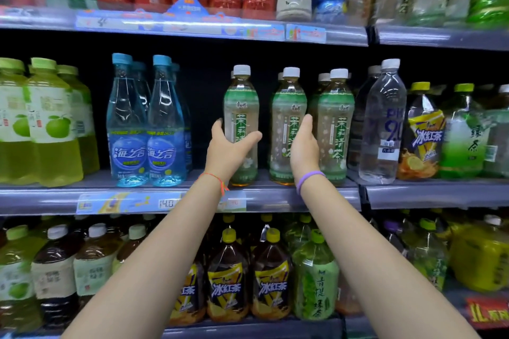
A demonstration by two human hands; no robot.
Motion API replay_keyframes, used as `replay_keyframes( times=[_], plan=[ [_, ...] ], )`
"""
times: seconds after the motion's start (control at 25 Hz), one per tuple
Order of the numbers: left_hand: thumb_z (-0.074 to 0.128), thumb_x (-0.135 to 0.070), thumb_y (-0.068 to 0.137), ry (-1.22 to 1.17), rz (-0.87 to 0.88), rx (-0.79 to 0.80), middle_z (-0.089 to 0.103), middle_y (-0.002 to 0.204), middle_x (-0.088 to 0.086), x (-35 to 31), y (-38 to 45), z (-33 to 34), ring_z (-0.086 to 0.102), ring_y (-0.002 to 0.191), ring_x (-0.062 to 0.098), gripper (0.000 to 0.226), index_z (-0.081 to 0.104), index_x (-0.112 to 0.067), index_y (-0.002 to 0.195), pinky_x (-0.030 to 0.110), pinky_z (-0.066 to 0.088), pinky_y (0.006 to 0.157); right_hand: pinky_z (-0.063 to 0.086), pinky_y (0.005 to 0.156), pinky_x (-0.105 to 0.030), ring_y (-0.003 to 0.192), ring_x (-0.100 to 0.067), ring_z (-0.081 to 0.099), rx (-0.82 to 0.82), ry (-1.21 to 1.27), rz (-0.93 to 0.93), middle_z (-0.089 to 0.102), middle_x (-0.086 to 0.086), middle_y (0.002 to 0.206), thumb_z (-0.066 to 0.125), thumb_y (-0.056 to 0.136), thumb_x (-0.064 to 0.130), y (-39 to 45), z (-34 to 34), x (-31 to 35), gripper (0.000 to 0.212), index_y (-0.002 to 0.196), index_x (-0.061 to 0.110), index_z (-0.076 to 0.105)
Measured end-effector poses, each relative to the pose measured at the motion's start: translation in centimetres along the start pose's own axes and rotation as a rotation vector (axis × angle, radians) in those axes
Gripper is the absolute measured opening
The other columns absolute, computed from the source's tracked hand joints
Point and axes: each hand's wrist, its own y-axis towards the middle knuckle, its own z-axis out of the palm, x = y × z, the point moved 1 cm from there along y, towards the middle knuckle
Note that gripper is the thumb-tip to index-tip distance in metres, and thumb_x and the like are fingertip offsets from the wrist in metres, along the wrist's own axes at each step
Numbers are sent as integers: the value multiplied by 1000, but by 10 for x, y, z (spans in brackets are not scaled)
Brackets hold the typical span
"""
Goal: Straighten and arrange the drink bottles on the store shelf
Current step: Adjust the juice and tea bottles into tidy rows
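I am wrapping my left hand [228, 150] around the leftmost jasmine tea bottle [241, 118] on the middle shelf [316, 195], probably to square it. My right hand [304, 146] is slipping between 2 neighbouring bottles; its grip is hidden.

The jasmine tea bottles [241, 124] are clear, glossy plastic with smooth printed sleeves and matt white caps [242, 69]. The blue water bottles [126, 121] gleam (ridged, glassy-looking plastic). The shelf edge [275, 197] looks like dull grey metal.
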Motion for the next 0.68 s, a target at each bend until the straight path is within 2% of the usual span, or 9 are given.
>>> replay_keyframes(
  times=[0.16, 0.24, 0.32, 0.52, 0.6, 0.68],
  plan=[
    [81, -63, 57, -24, -4, 71, 54, 136, -6, 3, 6, -4, 56, 121, 18, 106, 29, -39, 146, 44, 48, 102, 20, 118, -42, 147, -23, 26, 69, 38, 113, 28, 0, 161, 20, 99, 64, 10, 0, 2, 69, 154, 23, 30],
    [79, -60, 63, -24, 39, 92, 48, 141, -12, 3, 4, -5, 50, 126, 14, 101, 26, -42, 147, 41, 43, 107, 19, 118, -42, 148, -24, 25, 98, 43, 128, 25, -1, 162, 20, 99, 64, 10, 2, 3, 70, 155, 23, 26],
    [75, -49, 75, -12, 100, 83, 41, 141, -22, 2, 3, -5, 42, 127, 5, 93, 22, -38, 151, 32, 36, 109, 20, 118, -42, 148, -24, 25, 116, 49, 147, 25, -3, 162, 22, 99, 65, 8, 6, 4, 72, 156, 21, 25],
    [73, -47, 73, -13, 146, 31, 56, 131, -18, 5, 5, -3, 54, 119, 7, 82, 33, -40, 145, 37, 46, 103, 18, 118, -44, 148, -24, 23, 143, 64, 195, 23, -2, 163, 23, 97, 69, 15, 8, 3, 77, 157, 21, 20],
    [75, -42, 78, -36, 137, 43, 49, 130, -23, 1, 6, -5, 50, 120, 4, 86, 27, -36, 149, 30, 42, 100, 18, 120, -46, 149, -23, 23, 147, 88, 195, 23, -1, 163, 23, 95, 71, 25, 9, 2, 78, 157, 23, 20],
    [76, -45, 78, -81, 80, 90, 42, 134, -21, -1, 11, -7, 43, 123, 4, 98, 15, -31, 154, 28, 37, 100, 20, 120, -48, 146, -23, 29, 189, 95, 175, 29, 0, 160, 27, 86, 79, 32, 14, 0, 84, 155, 30, 27]
  ],
)
